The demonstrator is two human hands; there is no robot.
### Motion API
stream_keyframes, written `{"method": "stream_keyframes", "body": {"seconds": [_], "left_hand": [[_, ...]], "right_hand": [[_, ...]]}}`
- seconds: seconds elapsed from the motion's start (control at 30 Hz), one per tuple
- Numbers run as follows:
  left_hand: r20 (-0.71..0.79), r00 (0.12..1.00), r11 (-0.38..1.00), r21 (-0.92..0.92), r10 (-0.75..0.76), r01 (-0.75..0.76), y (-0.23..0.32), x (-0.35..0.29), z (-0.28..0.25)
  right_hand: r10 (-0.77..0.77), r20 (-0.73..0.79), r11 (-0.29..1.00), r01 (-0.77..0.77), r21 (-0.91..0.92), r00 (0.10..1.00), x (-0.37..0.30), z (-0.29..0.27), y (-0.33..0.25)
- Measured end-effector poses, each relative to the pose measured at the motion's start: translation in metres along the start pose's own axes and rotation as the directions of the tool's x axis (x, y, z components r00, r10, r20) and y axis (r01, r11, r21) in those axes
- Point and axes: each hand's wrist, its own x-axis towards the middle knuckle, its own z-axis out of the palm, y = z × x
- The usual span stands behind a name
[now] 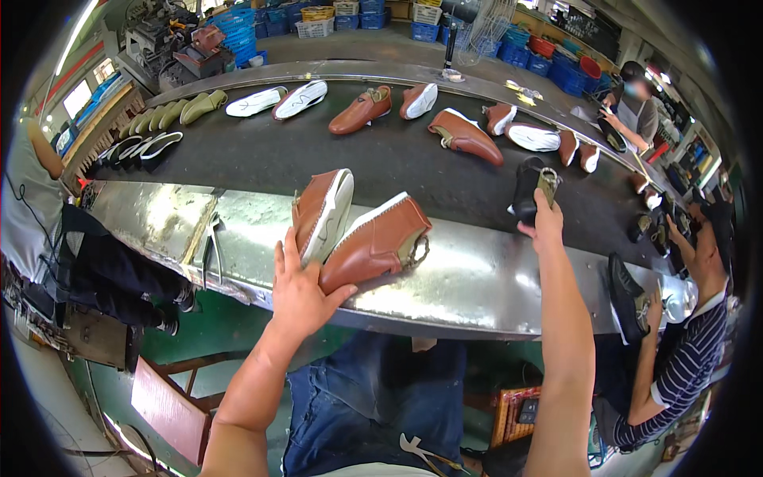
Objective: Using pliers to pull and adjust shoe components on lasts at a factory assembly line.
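My left hand [300,288] grips a pair of brown leather shoes with white soles [358,230], both tilted on their sides over the shiny metal edge [477,278] of the conveyor. My right hand [545,222] reaches out over the dark belt [397,159] and holds a black shoe [528,189] by its heel end, upright above the belt.
Several brown, white and olive shoes lie spread along the belt. A person in a striped shirt [683,366] works on dark shoes at the right. Another person [636,111] sits at the far right end. A seated person's legs [119,278] are at the left. Blue crates [238,32] stand behind.
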Motion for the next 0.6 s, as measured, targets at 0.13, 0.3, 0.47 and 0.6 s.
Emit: {"method": "stream_keyframes", "body": {"seconds": [0.13,0.3,0.47,0.6], "left_hand": [[0.050,0.998,0.997,-0.071,-0.027,0.031,-0.032,0.018,-0.001],[0.052,0.993,0.993,-0.028,-0.109,0.111,-0.106,0.021,-0.036],[0.035,0.973,0.973,-0.024,-0.229,0.230,-0.192,0.006,-0.057],[-0.106,0.986,0.935,0.346,0.125,-0.082,-0.142,0.059,-0.079]], "right_hand": [[-0.381,0.031,0.569,0.261,-0.780,0.924,0.085,-0.004,0.075],[-0.655,0.095,0.358,0.418,-0.835,0.750,0.050,0.020,0.093],[-0.717,0.348,0.302,0.719,-0.626,0.604,0.039,0.059,0.069],[-0.742,0.312,0.348,0.738,-0.579,0.594,0.095,0.090,0.068]]}}
